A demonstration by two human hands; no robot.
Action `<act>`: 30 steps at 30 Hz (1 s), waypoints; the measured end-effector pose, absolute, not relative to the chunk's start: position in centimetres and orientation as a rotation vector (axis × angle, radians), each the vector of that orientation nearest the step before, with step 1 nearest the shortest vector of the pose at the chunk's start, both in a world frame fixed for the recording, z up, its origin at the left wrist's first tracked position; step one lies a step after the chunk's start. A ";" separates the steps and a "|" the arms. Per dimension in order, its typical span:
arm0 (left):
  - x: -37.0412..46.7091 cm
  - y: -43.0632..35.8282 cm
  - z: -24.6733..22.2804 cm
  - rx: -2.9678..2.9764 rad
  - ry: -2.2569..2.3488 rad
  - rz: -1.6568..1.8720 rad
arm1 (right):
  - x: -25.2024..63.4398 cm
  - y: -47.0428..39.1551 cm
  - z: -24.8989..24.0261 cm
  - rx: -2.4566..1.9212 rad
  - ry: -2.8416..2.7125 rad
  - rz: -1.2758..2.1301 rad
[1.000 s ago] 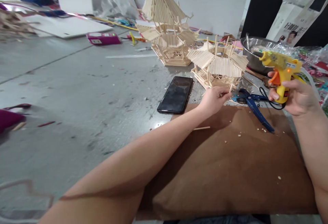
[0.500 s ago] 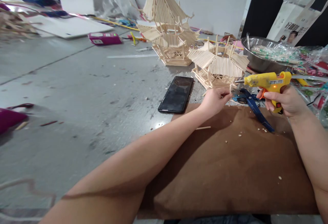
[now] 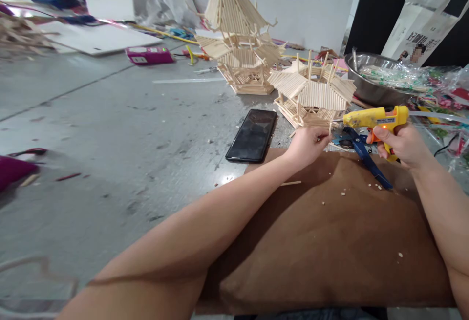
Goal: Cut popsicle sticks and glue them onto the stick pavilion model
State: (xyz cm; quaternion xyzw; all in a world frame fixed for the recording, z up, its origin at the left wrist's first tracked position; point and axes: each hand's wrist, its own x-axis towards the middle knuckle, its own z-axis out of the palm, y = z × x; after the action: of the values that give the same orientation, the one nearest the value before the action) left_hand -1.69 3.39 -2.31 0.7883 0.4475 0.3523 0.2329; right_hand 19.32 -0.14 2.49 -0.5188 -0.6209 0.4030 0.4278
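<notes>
Far left, a magenta case (image 3: 149, 55) is lying on the grey surface (image 3: 120, 124). Next, a tall stick tower (image 3: 240, 58) is standing at the back, and a black phone (image 3: 252, 135) is lying in front of it. Your left hand (image 3: 309, 148) is pinching a short stick (image 3: 330, 127), holding it roughly upright in front of the low pavilion (image 3: 318, 94), which is sitting right of the tower. A brown board (image 3: 330, 246) is spreading below your arms, carrying scraps. Blue cutters (image 3: 367, 158) are lying partly on its far edge. Your right hand (image 3: 405, 144) is wrapping round the glue gun (image 3: 366, 117), whose nozzle is pointing left, close by the stick; can't tell if they're touching. A steel bowl (image 3: 368, 86) is sitting behind the gun.
</notes>
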 end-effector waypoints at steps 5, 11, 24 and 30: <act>-1.8 3.5 -2.4 2.174 1.219 0.990 | 19.4 -0.2 2.4 -1.322 -1.569 0.991; -1.8 3.5 -2.3 2.192 1.221 0.975 | 19.5 -0.1 2.4 -1.304 -1.591 0.984; -1.7 3.4 -2.3 2.191 1.213 0.983 | 19.2 -0.3 2.6 -1.353 -1.574 0.997; -1.7 3.4 -2.3 2.191 1.224 0.978 | 19.3 -0.3 2.6 -1.325 -1.597 0.986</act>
State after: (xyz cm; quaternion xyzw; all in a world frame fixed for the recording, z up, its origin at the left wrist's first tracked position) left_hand -1.67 3.42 -2.30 0.7932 0.4429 0.3541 0.2220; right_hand 19.33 -0.28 2.58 -0.5260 -0.6343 0.3915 0.4096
